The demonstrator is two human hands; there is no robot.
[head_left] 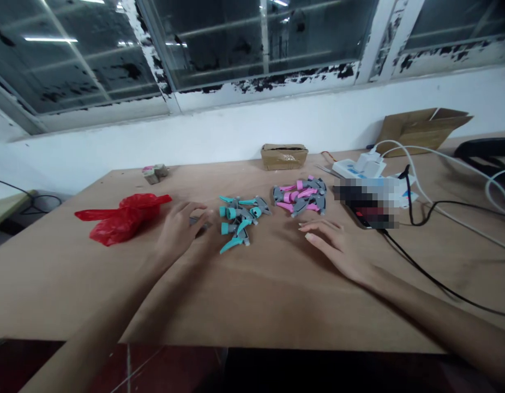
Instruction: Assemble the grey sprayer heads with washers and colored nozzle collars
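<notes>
My left hand is low over the table, thumb and fingers curved but apart, above a small grey piece that it partly hides. Whether the fingers touch that piece is unclear. Just right of this hand lies a loose heap of grey and teal plastic parts, which look like trigger spray heads with teal levers and round caps. A similar heap in grey and pink lies farther right and back. In front of the pink heap, my right hand hovers with its fingers spread, holding nothing.
A knotted red plastic bag lies to the left. Small blocks and a little cardboard box stand toward the wall. On the right are a phone, a power strip, trailing cables and an open carton.
</notes>
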